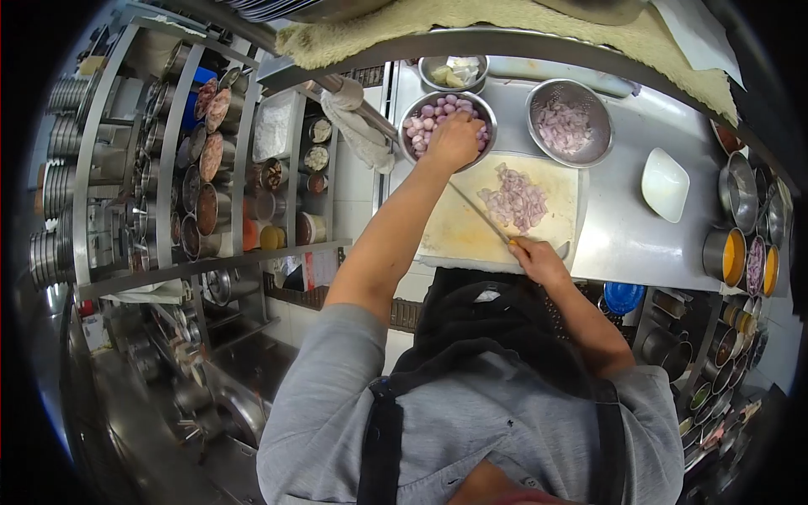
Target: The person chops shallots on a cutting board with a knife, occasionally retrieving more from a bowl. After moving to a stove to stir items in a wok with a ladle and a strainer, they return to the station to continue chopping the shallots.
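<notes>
My left hand (455,141) reaches into a steel bowl (406,153) of whole peeled shallots (427,120); its fingertips are hidden among them. In my right hand (539,260) is the handle of a knife (480,211), whose blade points up and left over the cutting board (450,236). A pile of sliced shallots (515,199) lies on the board, to the right of the blade. Beyond the board, a perforated steel colander (610,135) holds more cut shallots (566,128).
A small metal bowl (453,73) with pale pieces stands behind the shallot bowl. On the steel counter (619,236) sits a white dish (665,185). Metal food containers (735,256) line the right. Shelves (168,168) stand left; a cloth-covered shelf edge (379,38) crosses above.
</notes>
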`<state>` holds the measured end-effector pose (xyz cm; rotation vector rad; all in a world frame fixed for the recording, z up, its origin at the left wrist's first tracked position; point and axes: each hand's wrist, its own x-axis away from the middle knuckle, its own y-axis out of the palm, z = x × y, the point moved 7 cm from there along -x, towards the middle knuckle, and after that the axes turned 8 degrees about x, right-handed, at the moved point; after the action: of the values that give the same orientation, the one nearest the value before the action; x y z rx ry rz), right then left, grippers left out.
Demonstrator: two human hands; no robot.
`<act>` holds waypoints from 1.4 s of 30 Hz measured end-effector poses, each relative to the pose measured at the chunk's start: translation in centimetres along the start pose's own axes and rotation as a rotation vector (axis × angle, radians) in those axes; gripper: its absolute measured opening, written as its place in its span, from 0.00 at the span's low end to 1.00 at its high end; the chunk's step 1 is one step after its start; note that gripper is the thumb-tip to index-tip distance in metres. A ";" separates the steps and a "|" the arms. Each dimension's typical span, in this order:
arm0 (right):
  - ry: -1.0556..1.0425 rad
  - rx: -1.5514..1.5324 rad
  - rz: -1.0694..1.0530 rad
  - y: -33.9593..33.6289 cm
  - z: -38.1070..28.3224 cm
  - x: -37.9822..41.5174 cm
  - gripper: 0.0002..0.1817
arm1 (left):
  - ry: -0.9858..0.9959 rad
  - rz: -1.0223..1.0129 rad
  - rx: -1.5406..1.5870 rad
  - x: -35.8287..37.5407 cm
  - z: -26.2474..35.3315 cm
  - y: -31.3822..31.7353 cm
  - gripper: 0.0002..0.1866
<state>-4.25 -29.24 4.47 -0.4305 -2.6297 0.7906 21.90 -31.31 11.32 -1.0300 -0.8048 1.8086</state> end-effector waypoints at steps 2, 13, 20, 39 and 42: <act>0.114 0.001 -0.003 -0.9 0.9 0.6 0.15 | -0.158 -0.181 -0.115 -0.5 -1.1 1.7 0.12; 0.074 0.027 0.042 -0.8 1.1 1.2 0.17 | -0.499 0.244 0.593 8.9 -0.7 -2.8 0.11; -0.002 0.063 0.032 -0.4 -0.5 0.9 0.17 | -0.626 0.053 0.355 20.2 3.3 2.4 0.13; 0.034 0.116 -0.136 1.2 -3.3 1.3 0.16 | -0.452 0.175 0.331 21.1 4.4 2.0 0.07; 0.017 0.120 -0.124 0.7 -3.5 1.9 0.16 | -0.428 0.170 0.340 20.9 4.5 2.0 0.07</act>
<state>-4.34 -26.35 7.30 -0.2376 -2.5481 0.8942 11.48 -13.56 5.02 -0.5092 -0.6355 2.2591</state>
